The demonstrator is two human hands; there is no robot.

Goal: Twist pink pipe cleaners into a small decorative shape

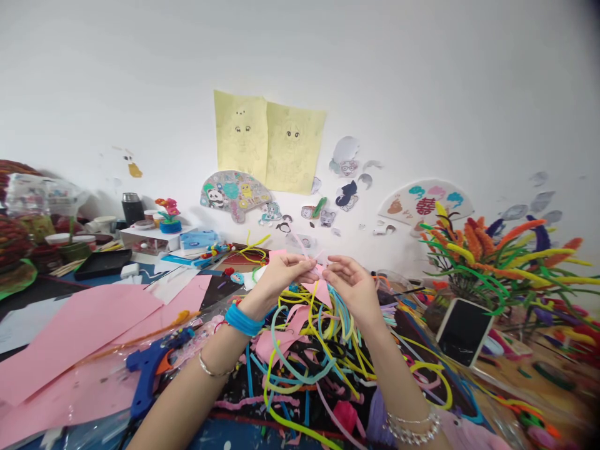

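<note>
A small pink paper piece with thin pale pink strips at its top hangs between my two hands above the cluttered table. My left hand pinches it from the left, thumb and fingers together. From the right, my right hand holds its other side between thumb and forefinger, the remaining fingers curled loosely. Exactly where the fingertips meet the paper is small and partly hidden. Yellow and light blue pipe cleaners lie in a tangle beneath, with pink paper scraps among them.
A blue glue gun and large pink sheets lie at left. A phone leans at right before a bunch of colourful pipe-cleaner stems. A black flask stands at back left.
</note>
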